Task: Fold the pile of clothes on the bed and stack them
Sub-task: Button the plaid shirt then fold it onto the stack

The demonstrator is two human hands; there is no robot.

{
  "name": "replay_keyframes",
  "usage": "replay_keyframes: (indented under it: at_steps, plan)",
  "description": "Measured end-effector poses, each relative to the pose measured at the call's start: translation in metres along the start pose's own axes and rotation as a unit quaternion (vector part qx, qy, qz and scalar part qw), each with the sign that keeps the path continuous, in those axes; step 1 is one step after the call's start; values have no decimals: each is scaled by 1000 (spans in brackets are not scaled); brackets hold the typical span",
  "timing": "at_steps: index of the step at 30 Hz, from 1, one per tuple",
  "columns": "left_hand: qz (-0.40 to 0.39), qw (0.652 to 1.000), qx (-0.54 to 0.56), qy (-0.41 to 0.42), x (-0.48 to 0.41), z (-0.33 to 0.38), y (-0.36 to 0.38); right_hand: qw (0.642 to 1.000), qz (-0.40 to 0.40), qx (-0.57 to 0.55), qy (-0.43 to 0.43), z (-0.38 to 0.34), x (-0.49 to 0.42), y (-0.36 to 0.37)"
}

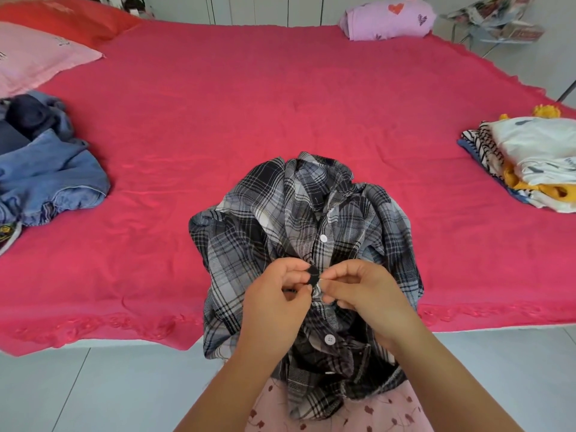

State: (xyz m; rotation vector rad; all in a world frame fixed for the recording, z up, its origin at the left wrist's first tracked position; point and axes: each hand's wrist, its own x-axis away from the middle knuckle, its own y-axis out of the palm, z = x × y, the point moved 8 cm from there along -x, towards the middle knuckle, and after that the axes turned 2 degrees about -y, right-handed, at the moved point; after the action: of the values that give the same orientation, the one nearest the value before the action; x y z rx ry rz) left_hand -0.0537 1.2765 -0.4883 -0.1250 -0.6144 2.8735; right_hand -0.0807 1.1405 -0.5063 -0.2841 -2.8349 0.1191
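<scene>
A grey, black and white plaid shirt (311,219) lies crumpled at the near edge of the bed, its lower part hanging over the edge toward me. My left hand (274,300) pinches the shirt's front placket at a dark patch of cloth. My right hand (364,294) pinches the opposite edge of the placket right beside it, fingertips almost touching the left hand's. White buttons show above and below my hands. A heap of unfolded denim and dark clothes (46,169) sits at the left. A stack of folded clothes (530,163), white, yellow and striped, sits at the right.
The bed is covered by a bright pink-red spread (249,104). Pink and red pillows (34,54) lie at the far left corner. A rolled lilac garment with hearts (389,20) lies at the far right. Grey tiled floor (78,391) runs along the near edge.
</scene>
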Motion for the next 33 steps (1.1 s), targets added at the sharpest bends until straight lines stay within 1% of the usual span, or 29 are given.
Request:
replay_keyframes:
  at_steps: [3, 6, 11, 14, 16, 18, 24, 27, 31, 33]
  plan:
    - [-12, 1000, -2, 6, 1, 0, 1, 1000, 0, -20, 11, 3, -1, 1]
    - [-25, 1000, -4, 7, 0, 0, 2, 1000, 4, -20, 3, 4, -2, 1]
    - [-36, 999, 34, -8, -4, -2, 2, 1000, 6, -18, -23, 1, -1, 1]
    - [-27, 996, 72, -45, -7, -11, 2, 999, 7, -27, -26, 1, -2, 1]
    - [-25, 990, 110, -89, -8, -20, 4, 999, 8, -9, -35, 1, -3, 1]
    - [-31, 988, 109, -104, -10, -24, 6, 999, 13, 19, -43, 1, -3, 2]
    - [-32, 997, 20, -62, -15, -19, 5, 999, 35, 11, -23, 9, -4, 3]
    - [-20, 999, 2, -44, -14, -16, 6, 999, 45, -4, -9, 12, -4, 4]
    - [-11, 997, -72, 25, -3, -5, 14, 998, 54, 27, -11, 12, -6, 5]
    - [9, 996, -82, 46, 0, 0, 14, 999, 44, 21, -9, 13, -8, 6]
